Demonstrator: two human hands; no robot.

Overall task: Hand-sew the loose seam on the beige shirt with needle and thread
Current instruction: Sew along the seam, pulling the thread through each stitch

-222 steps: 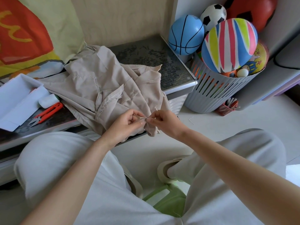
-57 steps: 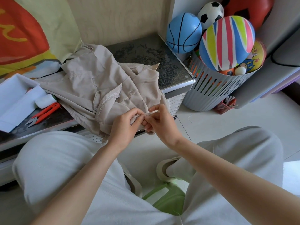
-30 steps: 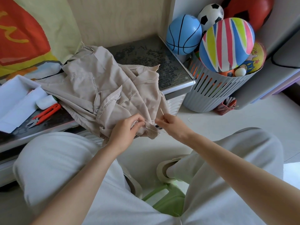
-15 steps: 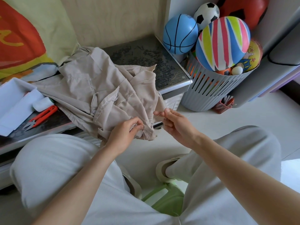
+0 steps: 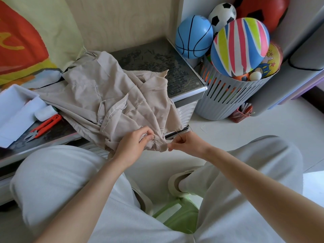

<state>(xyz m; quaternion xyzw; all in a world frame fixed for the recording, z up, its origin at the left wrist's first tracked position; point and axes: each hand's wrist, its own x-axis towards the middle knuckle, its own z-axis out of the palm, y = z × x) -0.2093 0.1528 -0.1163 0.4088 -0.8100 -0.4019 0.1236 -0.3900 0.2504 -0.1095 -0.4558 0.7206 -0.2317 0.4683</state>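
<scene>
Beige shirt (image 5: 98,95) lies crumpled on the dark table (image 5: 157,60), one edge hanging off the front.
Left hand (image 5: 134,147) pinches that edge; right hand (image 5: 186,143) pinches the needle (image 5: 177,132), thread (image 5: 156,145) looping between them. Red snips (image 5: 43,126) lie left.

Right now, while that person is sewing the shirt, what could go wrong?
The needle in the right hand is close to the left hand, which pinches the beige shirt, so a finger might get pricked. The thread makes a loose loop by the seam, so it could tangle or knot when pulled tight. The shirt hangs over the edge of the table and may slip off if let go.
</scene>
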